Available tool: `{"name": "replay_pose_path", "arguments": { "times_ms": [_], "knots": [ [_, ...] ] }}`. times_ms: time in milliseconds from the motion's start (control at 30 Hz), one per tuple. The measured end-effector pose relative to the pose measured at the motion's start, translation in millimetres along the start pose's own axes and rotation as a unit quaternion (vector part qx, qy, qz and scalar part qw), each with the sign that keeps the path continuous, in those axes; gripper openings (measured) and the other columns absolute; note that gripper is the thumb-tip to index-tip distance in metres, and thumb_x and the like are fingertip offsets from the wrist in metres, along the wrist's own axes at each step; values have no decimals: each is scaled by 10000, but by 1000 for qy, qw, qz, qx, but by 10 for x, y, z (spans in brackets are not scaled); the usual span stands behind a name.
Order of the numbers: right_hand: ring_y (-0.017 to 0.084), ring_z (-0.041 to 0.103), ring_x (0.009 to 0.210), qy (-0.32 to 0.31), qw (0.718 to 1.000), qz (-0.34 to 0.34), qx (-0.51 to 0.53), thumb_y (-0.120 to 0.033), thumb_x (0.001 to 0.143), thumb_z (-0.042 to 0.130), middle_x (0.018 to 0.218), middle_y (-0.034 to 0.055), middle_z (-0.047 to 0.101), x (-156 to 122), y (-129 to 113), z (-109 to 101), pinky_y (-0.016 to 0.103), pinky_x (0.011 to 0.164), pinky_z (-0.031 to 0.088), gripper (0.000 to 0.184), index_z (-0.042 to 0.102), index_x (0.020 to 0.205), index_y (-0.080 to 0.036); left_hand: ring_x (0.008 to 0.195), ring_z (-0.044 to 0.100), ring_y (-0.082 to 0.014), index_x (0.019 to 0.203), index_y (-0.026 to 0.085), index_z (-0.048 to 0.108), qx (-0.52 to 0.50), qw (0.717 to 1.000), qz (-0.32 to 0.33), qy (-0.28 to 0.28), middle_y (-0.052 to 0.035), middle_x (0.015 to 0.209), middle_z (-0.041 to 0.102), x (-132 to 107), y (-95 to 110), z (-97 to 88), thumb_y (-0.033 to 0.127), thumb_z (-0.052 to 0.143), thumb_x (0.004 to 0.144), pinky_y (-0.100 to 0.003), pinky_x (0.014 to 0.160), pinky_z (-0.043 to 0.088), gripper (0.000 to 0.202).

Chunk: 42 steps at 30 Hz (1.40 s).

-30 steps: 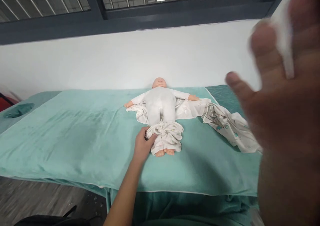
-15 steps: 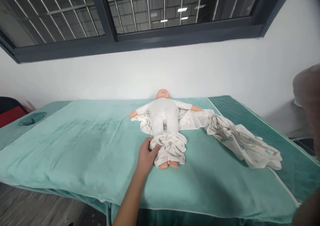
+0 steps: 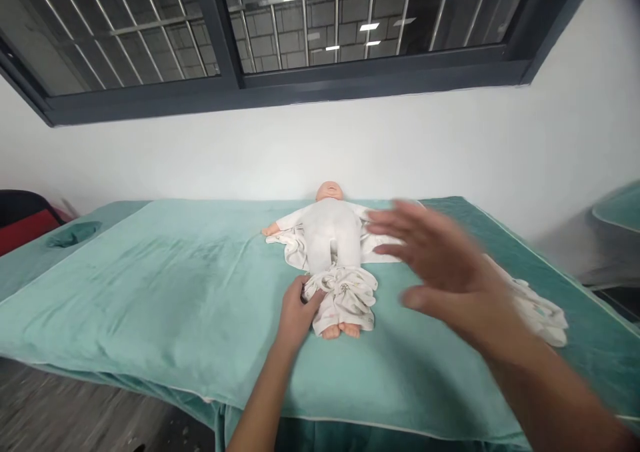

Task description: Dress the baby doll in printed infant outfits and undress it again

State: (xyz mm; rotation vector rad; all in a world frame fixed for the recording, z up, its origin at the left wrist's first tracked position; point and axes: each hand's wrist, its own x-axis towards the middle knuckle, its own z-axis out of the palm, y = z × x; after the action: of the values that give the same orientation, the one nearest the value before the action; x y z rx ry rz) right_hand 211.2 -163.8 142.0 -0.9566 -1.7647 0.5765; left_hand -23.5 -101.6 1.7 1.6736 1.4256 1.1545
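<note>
A baby doll (image 3: 332, 229) with a white cloth body lies on its back, head toward the wall and arms spread. Bunched around its lower legs are white printed baby trousers (image 3: 345, 295), with both feet poking out below. My left hand (image 3: 297, 312) grips the left edge of these trousers, thumb on top. Blurred by motion, my right hand (image 3: 440, 265) hangs in the air right of the doll, fingers spread and holding nothing. It covers the doll's arm on that side and much of a white printed baby garment (image 3: 537, 309), part of which lies beneath the doll.
A light green sheet (image 3: 150, 292) covers the bed, whose front edge drops to a dark floor (image 3: 100, 405). Behind stands a white wall (image 3: 250, 152) under a dark-framed barred window (image 3: 300, 85). A red and black object (image 3: 25, 222) sits at far left.
My right hand has swung in from the right edge toward the doll, fingers opening out. My left hand keeps its hold on the trousers. The view has shifted slightly.
</note>
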Motion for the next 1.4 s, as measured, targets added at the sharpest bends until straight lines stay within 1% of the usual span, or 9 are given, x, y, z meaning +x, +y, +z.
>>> {"name": "replay_pose_path", "arguments": {
  "times_ms": [100, 167, 300, 433, 600, 800, 967, 1267, 1400],
  "knots": [
    [248, 427, 1366, -103, 993, 50, -34, -463, 856, 639, 1499, 43, 406, 10, 405, 335, 449, 1075, 456, 659, 365, 1444, -353, 849, 583, -187, 989, 186, 612, 1, 1000, 0, -6, -18, 924, 665, 3, -16, 4, 436, 640, 805, -307, 801, 457, 311],
    [272, 374, 1391, -148, 980, 60, -116, -453, 799, 699, 1500, 102, 390, -9, 689, 509, 487, 1134, 368, 785, 335, 1468, -265, 851, 574, -184, 984, 184, 602, -14, 1000, 3, -18, -17, 913, 649, 6, -25, -5, 444, 644, 804, -302, 801, 458, 319],
    [292, 363, 1371, -234, 953, 36, -188, -550, 687, 762, 1448, 127, 431, -95, 905, 614, 470, 1130, 340, 924, 356, 1446, -215, 941, 574, -197, 1061, 181, 572, -67, 995, 22, -74, -37, 995, 625, -15, -17, -74, 426, 680, 785, -318, 873, 464, 385],
    [314, 358, 1354, -248, 941, 21, -230, -581, 535, 836, 1469, 130, 397, -226, 865, 622, 467, 1127, 320, 1161, 285, 1480, -190, 1168, 522, -250, 1285, 213, 485, -57, 986, 61, -145, -91, 1254, 549, -109, 26, -192, 420, 778, 702, -384, 1038, 402, 684],
    [320, 401, 1297, -176, 939, 21, -294, -482, 555, 843, 1404, 136, 456, -328, 920, 699, 478, 1108, 311, 1079, 322, 1451, -184, 1272, 443, -311, 1423, 248, 373, 59, 975, 134, -168, -114, 1349, 484, -233, 71, -236, 447, 891, 517, -443, 1079, 374, 1062],
    [308, 525, 1122, -167, 929, 74, -322, -473, 579, 828, 1173, 129, 578, -285, 912, 674, 442, 971, 397, 749, 513, 1191, -176, 1189, 520, -300, 1320, 229, 444, 195, 957, 176, -126, -106, 1241, 582, -282, 138, -97, 376, 740, 725, -452, 999, 402, 681],
    [246, 605, 981, -191, 920, 113, -322, -434, 766, 702, 1021, 77, 650, -262, 832, 630, 349, 868, 402, 385, 548, 1012, -181, 1077, 604, -278, 1242, 227, 487, 253, 948, 165, -100, -87, 1174, 651, -327, 196, -61, 310, 597, 848, -415, 891, 404, 417],
    [210, 642, 775, -212, 891, 146, -375, -264, 888, 503, 948, 55, 702, -303, 471, 542, 276, 596, 277, 151, 614, 984, -226, 900, 668, -260, 1259, 285, 507, 223, 968, 76, -88, -18, 1172, 705, -477, 395, -179, 161, 589, 779, -358, 799, 421, 503],
    [192, 616, 757, -225, 904, 126, -342, -224, 840, 533, 919, 54, 695, -254, 320, 433, 272, 599, 280, 144, 643, 932, -229, 880, 648, -261, 1173, 304, 583, 166, 979, 26, -118, 1, 1075, 721, -481, 645, -337, 119, 561, 699, -318, 723, 441, 509]
  ]
}}
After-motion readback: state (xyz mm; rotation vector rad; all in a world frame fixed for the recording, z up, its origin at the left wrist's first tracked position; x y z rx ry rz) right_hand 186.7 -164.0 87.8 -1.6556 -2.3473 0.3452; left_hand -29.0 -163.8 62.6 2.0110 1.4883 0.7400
